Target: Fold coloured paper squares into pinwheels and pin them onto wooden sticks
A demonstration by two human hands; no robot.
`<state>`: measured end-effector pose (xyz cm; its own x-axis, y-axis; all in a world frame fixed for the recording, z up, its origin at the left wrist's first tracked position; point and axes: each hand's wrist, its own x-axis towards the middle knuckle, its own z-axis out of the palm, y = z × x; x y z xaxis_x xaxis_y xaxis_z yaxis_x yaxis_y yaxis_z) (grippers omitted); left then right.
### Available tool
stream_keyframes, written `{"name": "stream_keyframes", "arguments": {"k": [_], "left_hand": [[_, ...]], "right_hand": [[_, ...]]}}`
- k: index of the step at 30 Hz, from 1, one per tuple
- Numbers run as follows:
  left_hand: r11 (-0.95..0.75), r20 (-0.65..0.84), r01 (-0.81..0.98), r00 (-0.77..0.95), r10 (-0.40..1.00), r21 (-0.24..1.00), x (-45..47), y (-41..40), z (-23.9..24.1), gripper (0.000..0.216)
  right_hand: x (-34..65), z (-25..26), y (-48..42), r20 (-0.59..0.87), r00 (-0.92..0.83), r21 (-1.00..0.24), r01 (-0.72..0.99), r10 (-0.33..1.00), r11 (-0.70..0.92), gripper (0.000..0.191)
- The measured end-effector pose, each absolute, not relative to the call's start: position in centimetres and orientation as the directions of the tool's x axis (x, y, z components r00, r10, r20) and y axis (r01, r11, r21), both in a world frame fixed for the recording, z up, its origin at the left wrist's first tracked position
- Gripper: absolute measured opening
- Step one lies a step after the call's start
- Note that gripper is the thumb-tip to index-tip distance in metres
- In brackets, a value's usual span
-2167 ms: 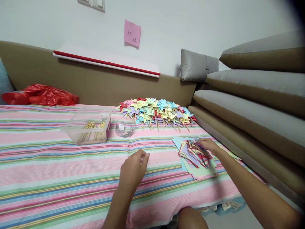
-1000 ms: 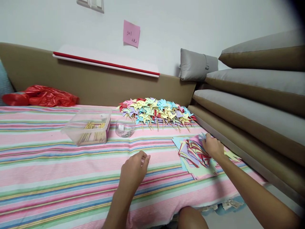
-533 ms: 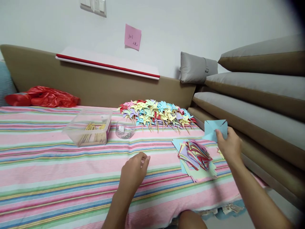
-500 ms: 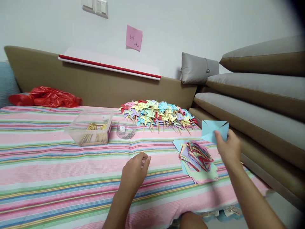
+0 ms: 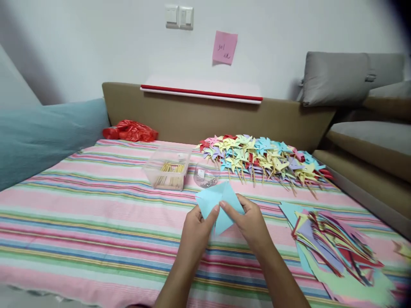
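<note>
Both hands hold one light blue cut paper square (image 5: 215, 201) just above the striped cloth (image 5: 96, 214). My left hand (image 5: 196, 229) pinches its left side and my right hand (image 5: 249, 221) pinches its right side, thumbs meeting near the sheet's middle. A stack of coloured cut paper squares (image 5: 330, 244) lies to the right of my right hand. Behind the held sheet stand a clear box of wooden sticks (image 5: 167, 173) and a small clear cup of pins (image 5: 205, 176).
A heap of finished paper pinwheels (image 5: 263, 156) lies at the back right. A red plastic bag (image 5: 130, 130) sits by the brown headboard, a blue pillow (image 5: 41, 137) at left, grey cushions (image 5: 340, 77) at right. A pink note (image 5: 224, 47) hangs on the wall.
My right hand lifted a blue sheet off the stack and carried it left to the middle. My left hand rose from the cloth and took hold of it. The view swung left.
</note>
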<state>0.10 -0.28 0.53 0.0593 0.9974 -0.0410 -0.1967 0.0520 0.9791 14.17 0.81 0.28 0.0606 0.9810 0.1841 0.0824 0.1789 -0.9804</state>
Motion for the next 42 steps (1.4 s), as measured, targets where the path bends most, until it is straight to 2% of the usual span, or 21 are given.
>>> {"name": "stream_keyframes", "arguments": {"k": [2,6,7,11,14,16,20,25,33,42], "left_hand": [[0.051,-0.033,-0.214,0.086,0.996,0.975,-0.3,-0.2,0.2,0.039],[0.018,-0.012,-0.243,0.025,1.000,0.970,-0.2,0.3,-0.1,0.037],[0.010,-0.010,-0.248,0.001,1.000,0.969,0.0,0.3,-0.1,0.037],[0.016,-0.020,-0.284,-0.009,1.000,0.959,0.9,0.2,-0.1,0.037],[0.022,-0.012,-0.300,0.032,0.999,0.954,1.5,-0.1,0.0,0.041],[0.007,0.008,-0.309,0.047,0.999,0.951,1.6,-0.3,0.1,0.046],[0.011,0.002,-0.319,0.040,0.999,0.948,1.6,-0.5,0.4,0.053],[0.034,-0.003,-0.341,0.093,0.996,0.940,2.0,-0.8,0.5,0.045],[0.065,-0.011,-0.373,0.145,0.989,0.925,2.9,-1.1,0.1,0.045],[0.042,0.002,-0.344,0.126,0.992,0.938,3.0,-1.4,0.5,0.038]], "right_hand": [[14.7,-0.1,0.8,0.167,0.061,-0.985,0.062,0.984,0.163,0.036],[15.8,-1.1,-0.1,0.157,0.085,-0.987,-0.015,0.984,0.159,0.065],[16.1,-1.4,-0.5,0.190,0.077,-0.982,0.005,0.979,0.190,0.066],[17.1,-2.0,-1.9,0.407,-0.021,-0.879,0.263,0.913,0.398,0.042],[17.3,-1.8,-2.3,0.485,-0.046,-0.778,0.434,0.874,0.454,0.027],[17.2,-1.6,-2.3,0.504,-0.042,-0.757,0.459,0.863,0.465,0.021],[17.0,-1.2,-2.4,0.504,-0.028,-0.776,0.424,0.863,0.467,0.013],[17.1,-1.2,-2.3,0.511,0.035,-0.791,0.411,0.859,0.454,0.009],[17.6,-1.1,-2.2,0.395,0.084,-0.863,0.377,0.915,0.338,0.019],[17.2,-0.6,-2.3,0.243,0.239,-0.970,0.056,0.940,0.236,0.021]]}}
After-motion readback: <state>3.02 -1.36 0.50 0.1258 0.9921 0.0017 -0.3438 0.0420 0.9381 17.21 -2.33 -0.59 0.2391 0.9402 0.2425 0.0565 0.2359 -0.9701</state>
